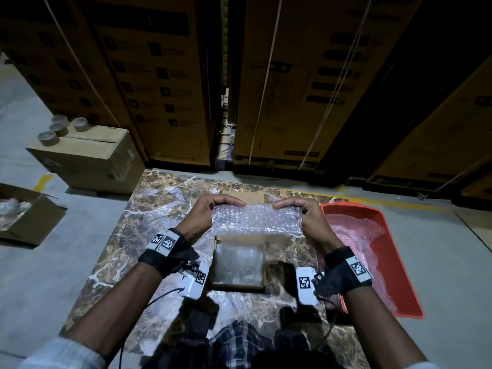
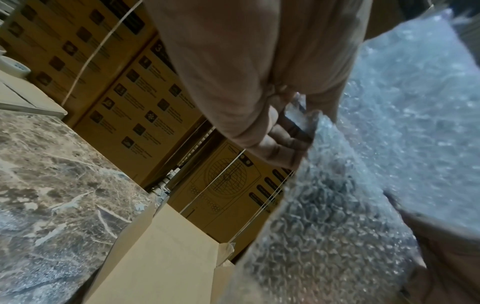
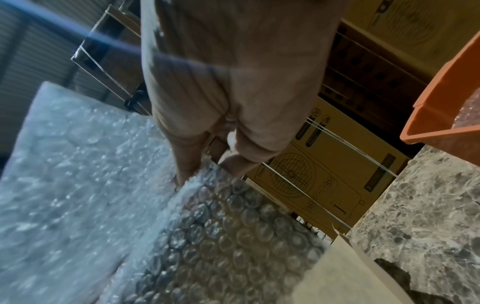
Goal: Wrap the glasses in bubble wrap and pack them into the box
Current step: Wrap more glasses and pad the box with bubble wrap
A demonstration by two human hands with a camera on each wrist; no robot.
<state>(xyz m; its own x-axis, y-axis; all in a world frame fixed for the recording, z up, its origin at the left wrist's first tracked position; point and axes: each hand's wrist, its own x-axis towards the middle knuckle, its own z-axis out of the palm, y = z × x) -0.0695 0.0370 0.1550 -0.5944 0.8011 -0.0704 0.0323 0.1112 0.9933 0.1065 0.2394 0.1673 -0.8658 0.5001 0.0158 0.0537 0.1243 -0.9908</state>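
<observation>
A large "3" is printed on a stacked cardboard carton [image 2: 145, 86]; its other print is illegible.

Marble table [image 1: 111, 251]: open box [image 1: 217, 258] at ctr, red tray [image 1: 399, 265] on rt edge.

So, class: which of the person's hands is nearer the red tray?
Right. The right hand holds the bubble wrap beside the red tray; the left hand holds the far end.

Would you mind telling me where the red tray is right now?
In the head view the red tray sits at the right edge of the marble table, just right of the right hand, with bubble wrap lying inside it.
</observation>
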